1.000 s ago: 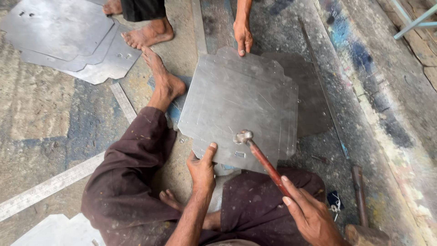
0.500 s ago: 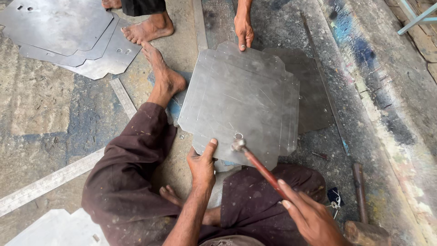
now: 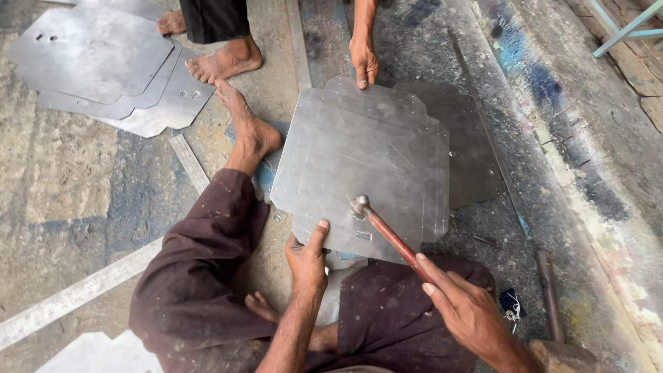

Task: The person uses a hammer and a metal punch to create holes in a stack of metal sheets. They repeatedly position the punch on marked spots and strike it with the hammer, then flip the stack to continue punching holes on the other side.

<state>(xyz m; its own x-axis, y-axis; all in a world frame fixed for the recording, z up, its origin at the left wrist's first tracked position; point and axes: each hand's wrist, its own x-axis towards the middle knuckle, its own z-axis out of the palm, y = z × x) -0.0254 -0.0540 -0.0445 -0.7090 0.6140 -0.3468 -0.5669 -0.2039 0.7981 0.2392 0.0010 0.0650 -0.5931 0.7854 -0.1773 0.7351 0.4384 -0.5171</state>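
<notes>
A cut sheet-metal blank [image 3: 359, 155] with notched corners lies on the floor in front of me, over other sheets. My left hand [image 3: 307, 259] presses its near edge, thumb on the metal. My right hand [image 3: 469, 314] grips the red-brown handle of a small hammer [image 3: 383, 228]; the steel head rests on or just above the sheet near its front edge. Another person's hand [image 3: 364, 63] holds down the sheet's far edge. My bare left foot [image 3: 250, 131] lies beside the sheet.
A stack of similar metal blanks [image 3: 103, 69] lies at the top left, next to the other person's bare foot [image 3: 222, 63]. A long steel ruler [image 3: 76, 293] lies on the floor at left. A rusty rod [image 3: 549, 293] lies at right.
The hammer head has come down and shifted slightly toward me along the sheet's near edge. My left hand and the other person's hand have stayed on the sheet.
</notes>
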